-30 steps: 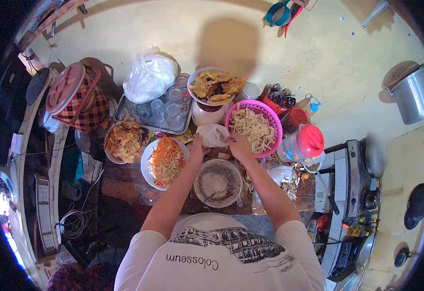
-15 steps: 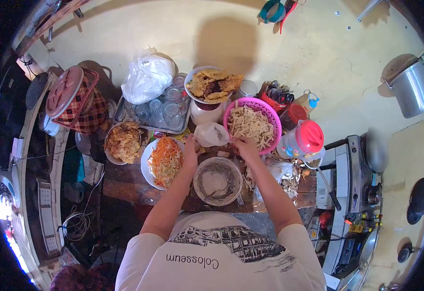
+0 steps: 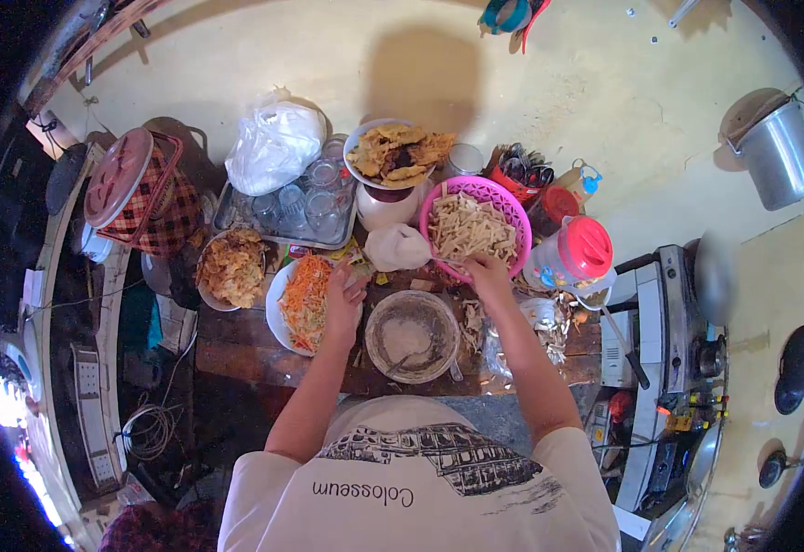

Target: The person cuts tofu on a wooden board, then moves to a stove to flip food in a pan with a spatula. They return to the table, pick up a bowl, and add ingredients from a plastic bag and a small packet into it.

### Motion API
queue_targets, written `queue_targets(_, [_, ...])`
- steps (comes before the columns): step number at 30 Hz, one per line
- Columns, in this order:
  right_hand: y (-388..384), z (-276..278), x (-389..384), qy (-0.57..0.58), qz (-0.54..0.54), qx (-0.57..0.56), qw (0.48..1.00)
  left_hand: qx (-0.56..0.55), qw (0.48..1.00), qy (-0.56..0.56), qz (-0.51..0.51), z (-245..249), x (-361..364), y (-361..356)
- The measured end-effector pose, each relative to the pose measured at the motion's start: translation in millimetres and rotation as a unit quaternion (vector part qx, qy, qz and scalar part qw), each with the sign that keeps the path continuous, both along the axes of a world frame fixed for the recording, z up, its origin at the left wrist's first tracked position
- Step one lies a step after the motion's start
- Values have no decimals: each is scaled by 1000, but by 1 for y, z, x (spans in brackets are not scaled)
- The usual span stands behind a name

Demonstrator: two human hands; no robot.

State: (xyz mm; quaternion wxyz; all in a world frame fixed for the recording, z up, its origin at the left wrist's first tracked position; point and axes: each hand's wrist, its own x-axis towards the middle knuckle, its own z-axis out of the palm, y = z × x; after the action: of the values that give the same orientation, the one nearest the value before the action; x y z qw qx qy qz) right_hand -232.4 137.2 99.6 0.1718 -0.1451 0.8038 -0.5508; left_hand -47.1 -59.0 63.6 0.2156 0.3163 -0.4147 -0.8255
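My left hand (image 3: 347,293) is over the right edge of the white plate of shredded carrot and greens (image 3: 306,304), its fingers apart and nothing seen in them. At the lower left rim of the pink basket (image 3: 522,221) is my right hand (image 3: 486,276), its fingers bent together near the pale cut sticks (image 3: 472,228); what they hold is too small to tell. A whitish plastic bag (image 3: 396,248) lies between the hands, beyond the bowl of pale batter (image 3: 412,337), which has a spoon in it.
Fried food fills a bowl (image 3: 232,269) at left and a raised plate (image 3: 398,156) at the back. Glasses stand on a metal tray (image 3: 337,241) beside a white plastic bag (image 3: 276,147). A pink-lidded jug (image 3: 584,250) and peelings (image 3: 549,333) are at right.
My left hand has come off the whitish bag and moved left and slightly toward me. My right hand has shifted a little right, to the basket's rim. The bag's opening has drooped.
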Motion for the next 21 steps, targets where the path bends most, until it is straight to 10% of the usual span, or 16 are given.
queue_targets(8, [34,63,44,-15,8,44,999,-12,1000,-27,9,20,30,4])
queue_targets(21, [68,21,128,415,198,144,876,-43,998,-53,6,22,34,20])
